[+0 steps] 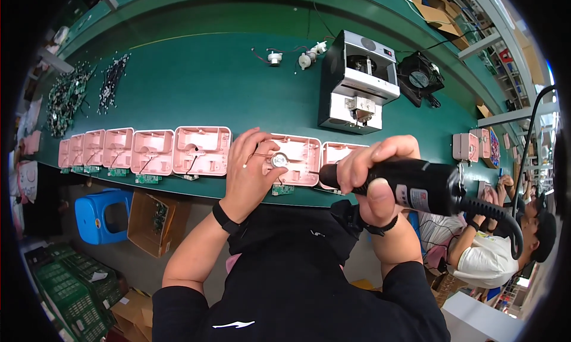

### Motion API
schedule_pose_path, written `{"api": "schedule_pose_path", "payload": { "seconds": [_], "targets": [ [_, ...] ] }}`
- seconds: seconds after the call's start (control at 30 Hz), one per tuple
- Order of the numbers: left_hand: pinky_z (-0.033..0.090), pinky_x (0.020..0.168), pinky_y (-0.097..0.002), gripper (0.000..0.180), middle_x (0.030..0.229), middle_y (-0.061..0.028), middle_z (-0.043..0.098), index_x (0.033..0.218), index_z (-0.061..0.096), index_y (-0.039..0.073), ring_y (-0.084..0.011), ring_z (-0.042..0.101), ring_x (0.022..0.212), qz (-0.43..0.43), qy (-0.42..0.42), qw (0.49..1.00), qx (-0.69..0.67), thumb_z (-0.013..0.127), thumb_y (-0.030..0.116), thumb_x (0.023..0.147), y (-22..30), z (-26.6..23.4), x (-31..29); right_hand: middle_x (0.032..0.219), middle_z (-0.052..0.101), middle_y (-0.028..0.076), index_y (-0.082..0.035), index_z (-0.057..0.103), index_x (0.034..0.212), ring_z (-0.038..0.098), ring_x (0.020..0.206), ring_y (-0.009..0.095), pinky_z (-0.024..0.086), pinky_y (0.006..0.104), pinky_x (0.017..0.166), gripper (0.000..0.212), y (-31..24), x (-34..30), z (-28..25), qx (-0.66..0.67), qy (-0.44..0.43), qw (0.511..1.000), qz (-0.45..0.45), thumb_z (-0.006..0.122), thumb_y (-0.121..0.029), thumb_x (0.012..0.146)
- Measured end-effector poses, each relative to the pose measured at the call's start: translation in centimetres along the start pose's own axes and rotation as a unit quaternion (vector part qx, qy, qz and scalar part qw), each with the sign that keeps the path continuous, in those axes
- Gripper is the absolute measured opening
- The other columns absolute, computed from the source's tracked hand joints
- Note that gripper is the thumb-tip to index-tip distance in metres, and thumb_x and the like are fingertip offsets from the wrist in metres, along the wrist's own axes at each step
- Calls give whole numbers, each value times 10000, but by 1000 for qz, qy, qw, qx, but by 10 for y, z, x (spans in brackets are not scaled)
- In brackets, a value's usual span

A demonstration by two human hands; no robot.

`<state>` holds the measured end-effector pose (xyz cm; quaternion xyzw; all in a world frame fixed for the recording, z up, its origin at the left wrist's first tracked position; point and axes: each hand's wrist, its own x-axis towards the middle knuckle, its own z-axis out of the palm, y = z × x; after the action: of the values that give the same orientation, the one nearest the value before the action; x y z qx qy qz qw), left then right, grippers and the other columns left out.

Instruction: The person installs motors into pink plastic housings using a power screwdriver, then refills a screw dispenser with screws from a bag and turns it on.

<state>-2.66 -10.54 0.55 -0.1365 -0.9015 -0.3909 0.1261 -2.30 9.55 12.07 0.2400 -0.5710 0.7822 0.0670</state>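
Thumb and fingers of my left hand close around a small round metal part with a pale label, with thin wires beside it. The part sits over an open pink plastic housing; whether it touches the bottom I cannot tell. A green circuit board hangs at that housing's near edge. In my right hand is a black electric screwdriver, lying nearly level with its tip pointing left, toward the housing. Another pink housing is partly hidden behind my right hand.
More pink housings line the bench edge leftward, several with circuit boards. A grey-black machine and a black fan stand at the back. Wire bundles lie far left. A blue stool is below; a co-worker sits right.
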Motion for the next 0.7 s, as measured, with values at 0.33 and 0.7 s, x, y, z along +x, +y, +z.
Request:
{"api": "schedule_pose_path", "payload": {
  "seconds": [0.33, 0.7],
  "targets": [
    [489, 950, -433, 422, 1361, -148, 530, 1022, 673, 83, -363, 562, 1175, -64, -6, 996, -65, 873, 98, 651, -10, 11, -8, 756, 542, 99, -58, 388, 1121, 511, 568, 172, 480, 334, 569, 410, 49, 17, 14, -40, -22, 999, 12, 694, -239, 916],
    [512, 906, -407, 416, 1350, -124, 537, 1018, 672, 96, -336, 596, 1118, -88, -12, 993, -75, 876, 127, 657, -13, 14, -10, 754, 541, 102, -47, 375, 1091, 498, 573, 155, 468, 315, 574, 336, 79, 12, 20, -73, -96, 992, 22, 651, -85, 904]
  ]
}}
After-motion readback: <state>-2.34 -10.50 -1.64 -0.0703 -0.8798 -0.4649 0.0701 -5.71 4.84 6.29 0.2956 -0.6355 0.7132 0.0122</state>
